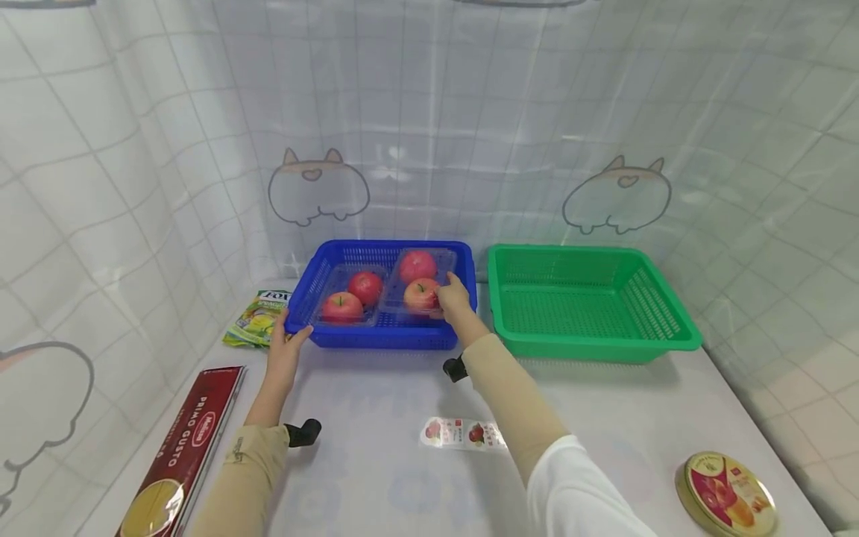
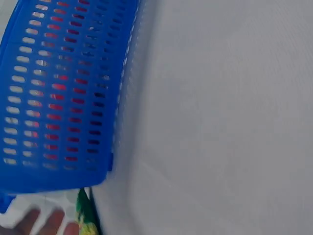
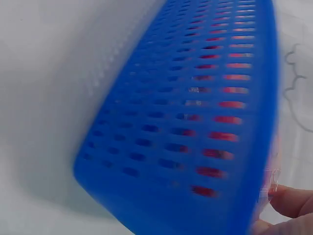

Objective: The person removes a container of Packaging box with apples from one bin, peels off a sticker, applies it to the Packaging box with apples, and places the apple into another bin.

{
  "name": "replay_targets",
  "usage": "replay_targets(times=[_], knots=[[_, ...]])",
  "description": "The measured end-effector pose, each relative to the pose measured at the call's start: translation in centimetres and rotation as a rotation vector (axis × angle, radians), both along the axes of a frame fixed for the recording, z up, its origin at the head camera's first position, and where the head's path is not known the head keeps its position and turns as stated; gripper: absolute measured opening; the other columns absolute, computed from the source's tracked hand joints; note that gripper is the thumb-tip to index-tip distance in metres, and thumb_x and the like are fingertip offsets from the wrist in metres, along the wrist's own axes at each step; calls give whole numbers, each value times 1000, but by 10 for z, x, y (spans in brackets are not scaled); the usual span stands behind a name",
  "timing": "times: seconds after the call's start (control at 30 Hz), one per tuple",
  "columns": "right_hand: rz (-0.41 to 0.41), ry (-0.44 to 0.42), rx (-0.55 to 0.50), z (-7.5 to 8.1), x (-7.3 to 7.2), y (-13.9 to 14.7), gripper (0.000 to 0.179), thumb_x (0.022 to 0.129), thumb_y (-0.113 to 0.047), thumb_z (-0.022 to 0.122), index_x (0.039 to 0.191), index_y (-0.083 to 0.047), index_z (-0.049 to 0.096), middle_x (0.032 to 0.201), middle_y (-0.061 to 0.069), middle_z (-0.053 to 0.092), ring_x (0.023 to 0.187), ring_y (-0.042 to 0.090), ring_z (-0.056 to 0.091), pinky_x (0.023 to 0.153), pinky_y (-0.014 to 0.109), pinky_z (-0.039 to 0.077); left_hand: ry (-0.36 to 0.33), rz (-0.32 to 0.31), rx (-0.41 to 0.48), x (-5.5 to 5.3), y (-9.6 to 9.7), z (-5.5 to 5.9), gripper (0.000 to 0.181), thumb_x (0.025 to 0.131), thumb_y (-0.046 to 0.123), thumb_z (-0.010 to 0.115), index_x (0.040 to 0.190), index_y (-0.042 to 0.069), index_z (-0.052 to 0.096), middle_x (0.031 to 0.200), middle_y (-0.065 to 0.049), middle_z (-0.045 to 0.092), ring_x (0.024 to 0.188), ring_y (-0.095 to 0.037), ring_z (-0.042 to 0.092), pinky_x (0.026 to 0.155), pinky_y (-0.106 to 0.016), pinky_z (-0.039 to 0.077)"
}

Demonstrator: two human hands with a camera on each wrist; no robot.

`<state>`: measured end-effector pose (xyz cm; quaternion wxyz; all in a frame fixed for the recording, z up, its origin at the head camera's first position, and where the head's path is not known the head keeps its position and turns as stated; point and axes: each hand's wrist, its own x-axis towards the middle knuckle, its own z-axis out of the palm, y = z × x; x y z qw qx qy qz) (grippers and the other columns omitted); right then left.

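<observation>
A blue basket [image 1: 382, 339] holds two clear plastic boxes, each with two red apples. My right hand [image 1: 455, 298] pinches the near right edge of the right-hand box [image 1: 396, 298], which sits tilted and higher than the other. Thumb and finger meet at that clear edge in the right wrist view. The left-hand box [image 1: 329, 287] lies lower in the basket. At the basket's front left corner is my left hand [image 1: 283, 358], thumb by the front wall and fingers spread along the left side. The left wrist view catches only blurred fingertips [image 2: 51, 223] beyond the basket's end.
To the right stands a green basket [image 1: 577, 347]. A green and yellow packet [image 1: 258, 317] lies left of the blue basket, and a long dark red box [image 1: 191, 440] is nearer. A sticker strip [image 1: 463, 433] and a round tin [image 1: 728, 492] are on the white table.
</observation>
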<state>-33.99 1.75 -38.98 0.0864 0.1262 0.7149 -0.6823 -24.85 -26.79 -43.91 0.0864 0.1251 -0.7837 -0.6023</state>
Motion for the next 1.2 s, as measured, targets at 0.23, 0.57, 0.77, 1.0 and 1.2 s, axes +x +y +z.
replay_targets(times=[0.23,0.57,0.77,1.0,1.2], knots=[[0,9,-158,31,25,8,56,97,-4,41,148,-16,21,149,16,21,79,22,55,81,47,51,17,258,-347,8,30,15,74,89,26,56,148,11,14,146,-28,8,133,-47,7,104,-63,8],[-19,31,-319,47,43,11,57,97,-5,41,149,-17,18,152,14,14,129,35,36,85,48,49,151,-72,39,9,129,54,74,93,29,52,149,18,5,151,-16,5,139,-33,8,110,-52,13],[-49,85,-341,56,54,2,57,98,-7,39,149,-17,16,150,15,19,126,34,40,84,45,50,97,-182,322,-3,166,66,81,95,40,46,146,27,-14,153,-5,-15,141,-30,6,109,-50,22],[-83,141,-293,56,72,-8,57,98,-12,42,148,-19,16,149,10,19,123,31,45,80,40,53,166,-55,457,-8,186,68,89,90,34,57,145,35,-13,149,-12,-12,136,-34,17,92,-53,43],[-7,187,-235,53,86,-2,58,98,-19,43,148,-18,13,143,12,24,124,31,43,79,45,52,229,6,488,-5,186,71,89,87,28,62,146,36,-4,146,-14,-10,131,-37,26,85,-50,48]])
